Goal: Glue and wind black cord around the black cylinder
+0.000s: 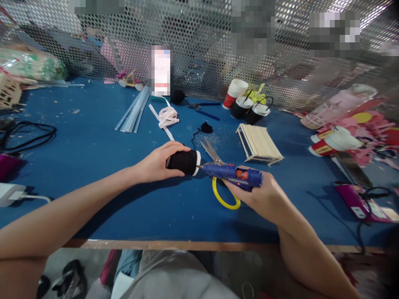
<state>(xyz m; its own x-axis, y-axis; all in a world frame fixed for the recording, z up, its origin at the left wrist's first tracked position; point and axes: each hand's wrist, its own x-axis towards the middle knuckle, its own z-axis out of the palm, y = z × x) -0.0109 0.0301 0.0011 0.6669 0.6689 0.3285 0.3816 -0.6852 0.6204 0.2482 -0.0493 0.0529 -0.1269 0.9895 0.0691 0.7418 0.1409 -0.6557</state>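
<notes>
At mid-table, over the blue mat (93, 158), a black-wrapped cup (184, 161) is held on its side, gripped round the body by the left hand (156, 164). A blue glue gun (232, 173) is clasped in the right hand (264, 197), nozzle touching the cup's white rim. Cup is judged light, thin-walled and easily crushed; the yarn wrap gives grip, so it is best held mid-body. Scissors (218, 178) are lying beneath the gun.
</notes>
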